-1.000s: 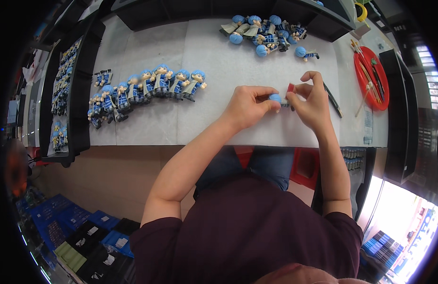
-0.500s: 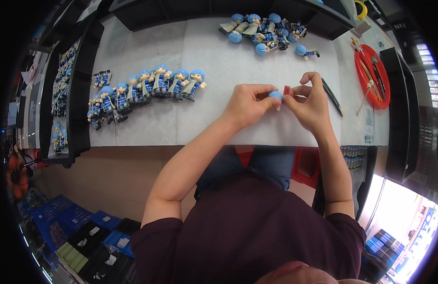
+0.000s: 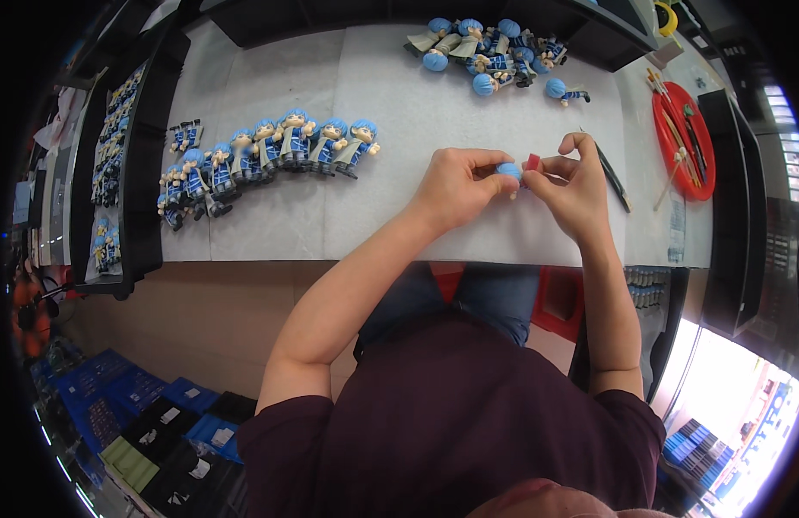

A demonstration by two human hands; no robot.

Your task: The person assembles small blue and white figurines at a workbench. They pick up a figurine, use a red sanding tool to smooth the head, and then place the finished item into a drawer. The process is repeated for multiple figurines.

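Observation:
Over the white tabletop, my left hand (image 3: 451,192) is closed on a small figurine (image 3: 508,170), its blue-haired head showing between thumb and index finger. The rest of that figurine is mostly hidden by the fingers. My right hand (image 3: 576,197) pinches a small flat red strip (image 3: 533,161) between thumb and fingers, right beside the figurine. Whether the strip touches it I cannot tell. To the left stands a curved row of similar blue-haired figurines (image 3: 296,138). A pile of more such figurines (image 3: 490,62) lies at the far side, and a single one (image 3: 568,91) lies near it.
A thin dark pen-like tool (image 3: 614,177) lies right of my right hand. Farther right, a red oval tray (image 3: 709,164) holds brushes and sticks. Black bins edge the table: one with figurines at left (image 3: 145,164), one at the back (image 3: 620,47), one at right (image 3: 732,216).
The view has shifted slightly. Both hands stay close together in nearly the same pose, keeping the figurine and the red strip. Nothing else has visibly moved.

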